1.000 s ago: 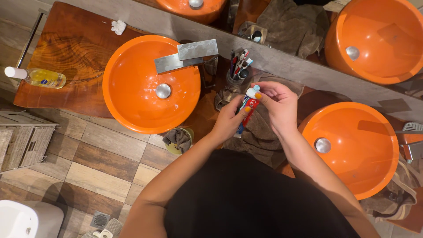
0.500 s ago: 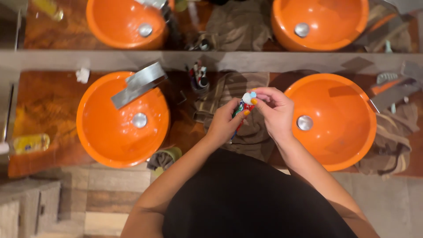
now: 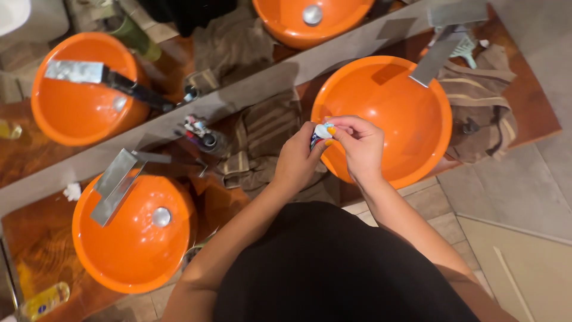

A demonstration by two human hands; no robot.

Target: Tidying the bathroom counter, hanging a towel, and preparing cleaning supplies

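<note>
While both hands meet over the near rim of the right orange basin (image 3: pixel 381 119), the left hand (image 3: pixel 296 160) has its fingers clamped round a small tube (image 3: pixel 316 138) and the right hand (image 3: pixel 357 146) pinches the white cap (image 3: pixel 322 130) at its top, fingers together on it. A second ago that same grip hovered between the two basins; now it sits over the right one (the head camera has swung too, so part of that shift is the view). Left basin (image 3: pixel 134 232) and its flat metal tap (image 3: pixel 116 182) stand well apart on the wooden worktop (image 3: pixel 24 238). Brown striped towel (image 3: pixel 262 140) lies just beside the hands.
</note>
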